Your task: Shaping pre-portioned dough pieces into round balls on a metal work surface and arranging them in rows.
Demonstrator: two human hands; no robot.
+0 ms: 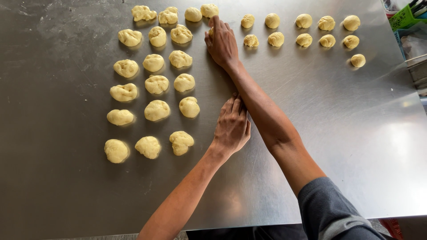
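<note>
Dozens of dough balls (156,84) dot the steel surface (338,133); right hand (221,43), fingers closed around one; left hand (232,126) rests flat, fingers empty, bracing.

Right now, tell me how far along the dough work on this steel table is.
Done: eleven small round balls lie in rows at the far right. In hand: the right hand covers a piece at the far edge; the left hand rests flat on the table. Left: about twenty larger, rough lumps lie on the left side, seemingly unrolled.
</note>
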